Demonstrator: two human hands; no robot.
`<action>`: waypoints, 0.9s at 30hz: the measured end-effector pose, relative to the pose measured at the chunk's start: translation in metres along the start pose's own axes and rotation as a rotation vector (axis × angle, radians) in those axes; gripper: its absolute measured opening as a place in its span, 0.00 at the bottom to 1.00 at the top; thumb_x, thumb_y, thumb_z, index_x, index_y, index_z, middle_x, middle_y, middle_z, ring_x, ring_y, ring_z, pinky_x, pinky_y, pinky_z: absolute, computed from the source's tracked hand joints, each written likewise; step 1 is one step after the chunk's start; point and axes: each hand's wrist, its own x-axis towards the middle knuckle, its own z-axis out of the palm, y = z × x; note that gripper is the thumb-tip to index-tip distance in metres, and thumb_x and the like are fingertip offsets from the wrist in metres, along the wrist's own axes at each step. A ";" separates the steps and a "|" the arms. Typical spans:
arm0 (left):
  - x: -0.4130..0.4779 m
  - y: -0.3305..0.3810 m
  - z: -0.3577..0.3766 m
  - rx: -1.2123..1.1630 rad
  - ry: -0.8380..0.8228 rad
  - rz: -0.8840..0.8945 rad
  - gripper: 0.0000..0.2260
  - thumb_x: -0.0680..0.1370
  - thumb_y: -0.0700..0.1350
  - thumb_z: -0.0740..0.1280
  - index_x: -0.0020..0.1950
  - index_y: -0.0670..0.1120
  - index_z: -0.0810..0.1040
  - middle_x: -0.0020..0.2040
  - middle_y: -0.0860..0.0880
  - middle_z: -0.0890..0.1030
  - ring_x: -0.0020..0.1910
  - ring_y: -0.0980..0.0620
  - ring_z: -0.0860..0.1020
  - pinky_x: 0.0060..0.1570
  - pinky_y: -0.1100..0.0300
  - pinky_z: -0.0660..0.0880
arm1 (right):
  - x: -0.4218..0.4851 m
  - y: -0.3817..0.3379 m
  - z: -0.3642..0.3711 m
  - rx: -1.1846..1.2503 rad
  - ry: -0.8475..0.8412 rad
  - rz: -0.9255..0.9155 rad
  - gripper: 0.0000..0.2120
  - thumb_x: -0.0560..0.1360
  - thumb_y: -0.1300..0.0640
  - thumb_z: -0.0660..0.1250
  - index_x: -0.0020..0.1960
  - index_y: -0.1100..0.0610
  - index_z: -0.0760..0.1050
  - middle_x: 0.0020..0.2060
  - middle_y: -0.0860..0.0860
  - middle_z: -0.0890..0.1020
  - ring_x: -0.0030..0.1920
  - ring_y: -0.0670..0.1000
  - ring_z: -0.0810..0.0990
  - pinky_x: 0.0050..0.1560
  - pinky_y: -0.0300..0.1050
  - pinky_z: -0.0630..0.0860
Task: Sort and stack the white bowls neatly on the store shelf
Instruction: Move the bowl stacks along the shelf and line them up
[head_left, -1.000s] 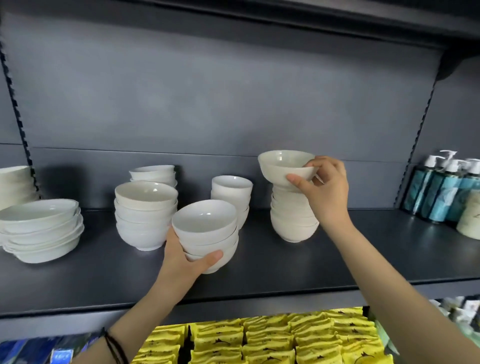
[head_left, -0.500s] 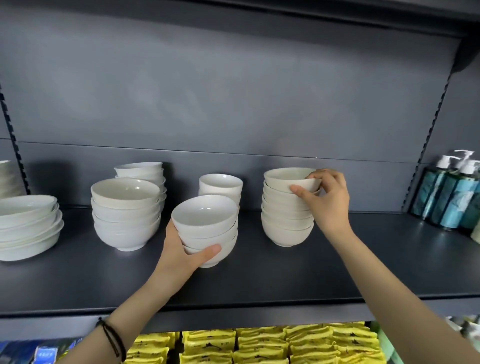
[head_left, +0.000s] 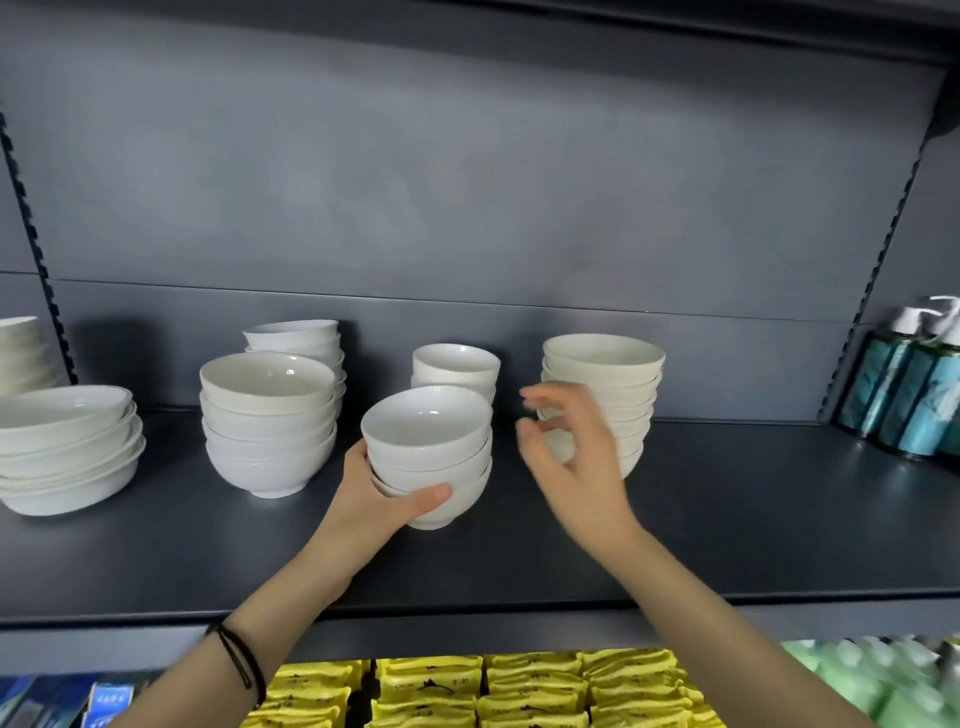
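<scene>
On the shelf (head_left: 727, 519), the right hand (head_left: 576, 457) has left its bowl (head_left: 602, 353) seated atop the right stack (head_left: 636, 410), fingers loose and empty, while the left hand (head_left: 374, 499) still clasps the front stack (head_left: 431, 452), probably next to be sorted.

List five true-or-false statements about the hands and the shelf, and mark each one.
1. The left hand grips the front stack of bowls. True.
2. The right hand holds a bowl. False: it holds nothing and hangs in front of the right stack.
3. Yellow packets lie on the level below. True.
4. The pump bottles stand at the far left. False: they stand at the far right.
5. The front stack is upside down. False: its bowls open upward.
</scene>
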 end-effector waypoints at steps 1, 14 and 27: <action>0.000 0.000 -0.001 -0.003 -0.012 -0.011 0.47 0.57 0.55 0.83 0.72 0.52 0.64 0.64 0.53 0.77 0.62 0.53 0.77 0.58 0.55 0.78 | -0.003 0.002 0.012 0.053 -0.102 0.103 0.16 0.75 0.59 0.68 0.58 0.43 0.71 0.56 0.44 0.76 0.56 0.41 0.76 0.54 0.35 0.73; -0.008 0.014 0.004 -0.051 -0.002 -0.039 0.42 0.65 0.48 0.76 0.73 0.55 0.57 0.65 0.55 0.71 0.60 0.59 0.73 0.43 0.74 0.75 | -0.018 0.032 0.046 0.342 -0.356 0.454 0.36 0.71 0.48 0.70 0.75 0.46 0.58 0.66 0.38 0.73 0.65 0.37 0.73 0.59 0.34 0.74; -0.016 0.017 -0.035 0.203 -0.160 -0.062 0.27 0.71 0.52 0.75 0.69 0.55 0.71 0.60 0.60 0.79 0.59 0.62 0.77 0.61 0.63 0.74 | -0.017 0.028 0.047 0.355 -0.331 0.381 0.44 0.70 0.52 0.74 0.70 0.28 0.48 0.70 0.40 0.67 0.65 0.35 0.72 0.57 0.33 0.75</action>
